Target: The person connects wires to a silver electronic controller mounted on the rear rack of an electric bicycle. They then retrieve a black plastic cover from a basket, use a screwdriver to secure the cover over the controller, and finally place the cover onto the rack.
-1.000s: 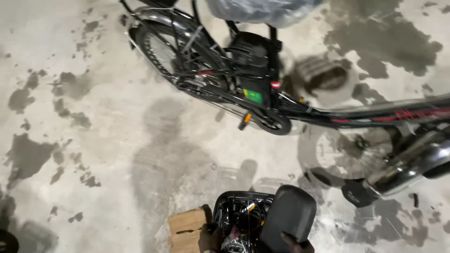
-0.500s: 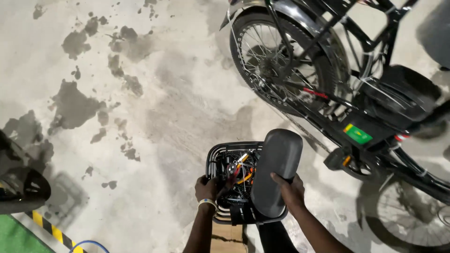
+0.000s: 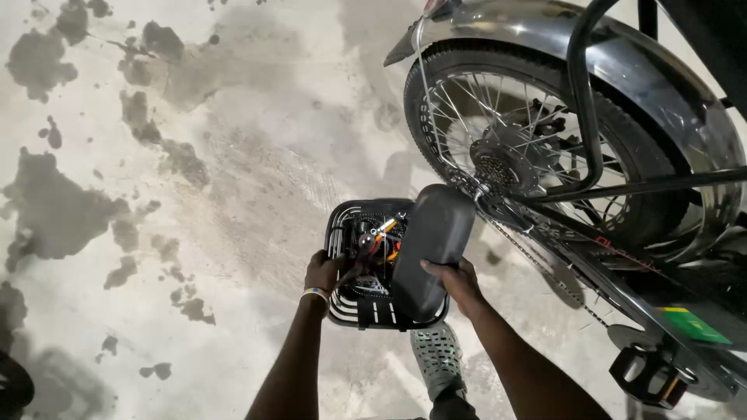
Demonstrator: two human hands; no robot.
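I hold a black wire basket [image 3: 341,233] in front of me, above the concrete floor. My left hand [image 3: 321,272] grips its left rim; a band sits on that wrist. My right hand [image 3: 454,281] is closed on a long black padded seat [image 3: 432,245] that lies tilted across the basket's right side. Inside the basket I see orange and red tools or wires [image 3: 377,238] and some metal parts, partly hidden by the seat.
The rear wheel [image 3: 537,155] of a black bicycle with mudguard, spokes and chain stands close on the right; a pedal [image 3: 642,375] is at the lower right. The concrete floor [image 3: 194,155] has dark wet stains. My perforated shoe [image 3: 436,362] shows below the basket.
The view has swung and closed in on the rear wheel. Both hands keep hold of the basket and the seat, now nearer the wheel. The cardboard box seen earlier is out of view.
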